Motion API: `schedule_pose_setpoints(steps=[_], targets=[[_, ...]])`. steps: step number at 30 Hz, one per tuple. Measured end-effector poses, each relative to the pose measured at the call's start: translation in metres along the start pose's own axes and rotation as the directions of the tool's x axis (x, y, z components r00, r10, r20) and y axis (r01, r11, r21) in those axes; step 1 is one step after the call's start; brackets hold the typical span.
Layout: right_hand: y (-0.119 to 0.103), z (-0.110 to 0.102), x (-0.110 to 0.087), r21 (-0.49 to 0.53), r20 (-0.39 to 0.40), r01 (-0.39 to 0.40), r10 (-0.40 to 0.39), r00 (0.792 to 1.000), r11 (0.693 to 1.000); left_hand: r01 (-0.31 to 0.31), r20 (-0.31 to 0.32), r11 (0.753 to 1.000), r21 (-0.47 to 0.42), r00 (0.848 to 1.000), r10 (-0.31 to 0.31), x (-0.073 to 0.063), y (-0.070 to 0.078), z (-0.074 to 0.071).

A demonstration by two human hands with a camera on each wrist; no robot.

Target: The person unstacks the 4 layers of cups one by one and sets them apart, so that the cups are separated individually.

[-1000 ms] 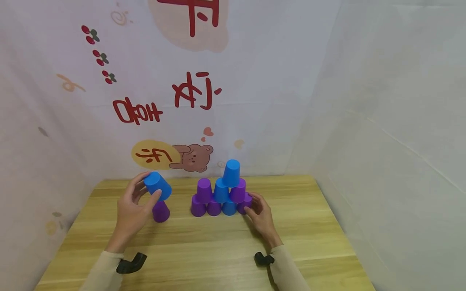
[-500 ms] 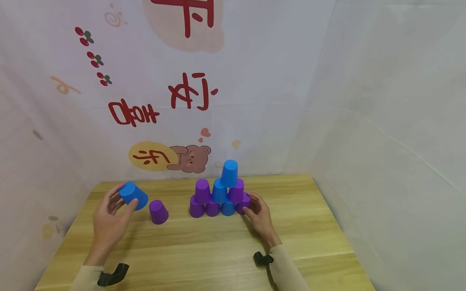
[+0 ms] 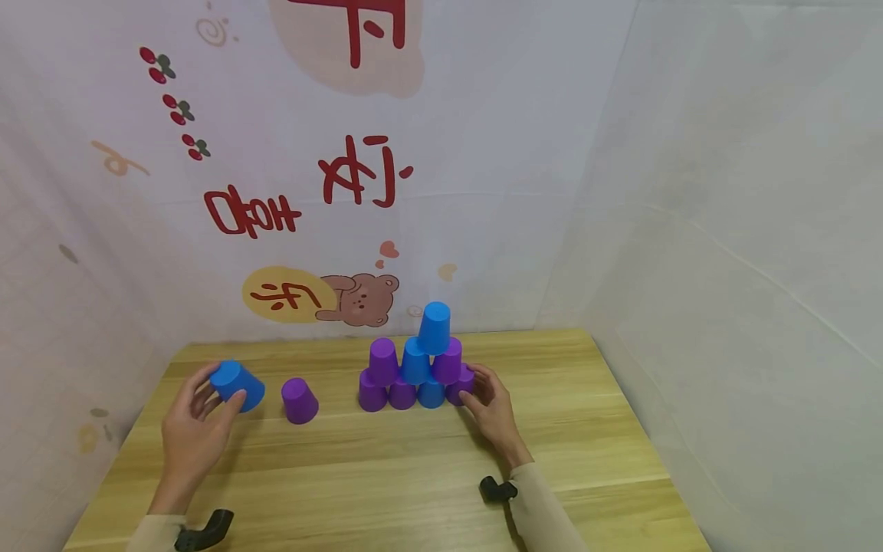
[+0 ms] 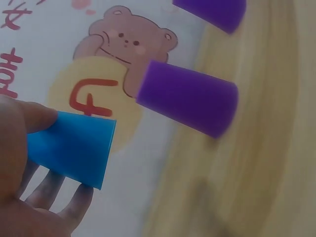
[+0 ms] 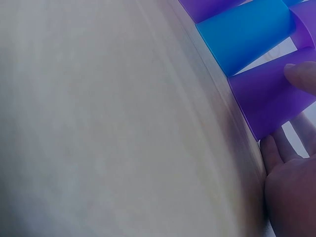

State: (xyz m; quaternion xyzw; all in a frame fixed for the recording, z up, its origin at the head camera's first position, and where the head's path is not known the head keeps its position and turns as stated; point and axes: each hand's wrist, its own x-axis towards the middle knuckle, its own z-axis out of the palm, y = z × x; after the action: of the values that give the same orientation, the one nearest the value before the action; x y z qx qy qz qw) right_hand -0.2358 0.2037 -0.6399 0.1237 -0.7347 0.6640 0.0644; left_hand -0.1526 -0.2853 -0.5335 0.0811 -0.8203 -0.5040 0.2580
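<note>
My left hand (image 3: 193, 441) holds a blue plastic cup (image 3: 237, 386) bottom-up and tilted, thumb on one side and fingers on the other. The left wrist view shows this cup's (image 4: 74, 148) rim facing the wooden surface. Just right of it, a single purple cup (image 3: 300, 402) stands upside down. My right hand (image 3: 497, 418) grips the purple cup (image 3: 458, 389) at the right end of a stack's bottom row; its thumb lies on the purple wall (image 5: 269, 94) in the right wrist view. A blue cup (image 3: 434, 328) tops the stack, above the middle row's right pair.
The stack of upside-down purple and blue cups has a middle row, including a purple cup (image 3: 383, 362) at its left end, over a longer bottom row. Everything stands on a wooden table (image 3: 386, 483). A printed white cloth (image 3: 483, 153) hangs behind and along the sides.
My left hand has carried the blue cup left and down, away from the lone purple cup it partly overlapped in view. My right hand stays at the stack's right end.
</note>
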Motion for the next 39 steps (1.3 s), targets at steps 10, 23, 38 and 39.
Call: schedule_pose_setpoints(steps=[10, 23, 38, 39], targets=[[-0.001, 0.0, 0.001, -0.004, -0.004, 0.011, -0.011, 1.0, 1.0, 0.046, 0.102, 0.999, 0.028, 0.994, -0.049, -0.003, -0.028, 0.008], [-0.001, 0.001, 0.0, 0.027, -0.004, 0.034, -0.034, 0.999, 0.999, -0.011, 0.132, 0.999, 0.03, 0.991, 0.007, -0.01, -0.048, 0.022], [0.001, 0.001, 0.0, 0.021, -0.003, 0.044, -0.044, 0.999, 0.999, 0.025, 0.164, 0.996, 0.08, 0.986, -0.038, -0.016, -0.051, 0.03], [0.001, 0.001, 0.0, 0.018, -0.005, 0.041, -0.041, 0.999, 0.999, 0.025, 0.166, 0.996, 0.081, 0.985, -0.038, -0.016, -0.051, 0.03]])
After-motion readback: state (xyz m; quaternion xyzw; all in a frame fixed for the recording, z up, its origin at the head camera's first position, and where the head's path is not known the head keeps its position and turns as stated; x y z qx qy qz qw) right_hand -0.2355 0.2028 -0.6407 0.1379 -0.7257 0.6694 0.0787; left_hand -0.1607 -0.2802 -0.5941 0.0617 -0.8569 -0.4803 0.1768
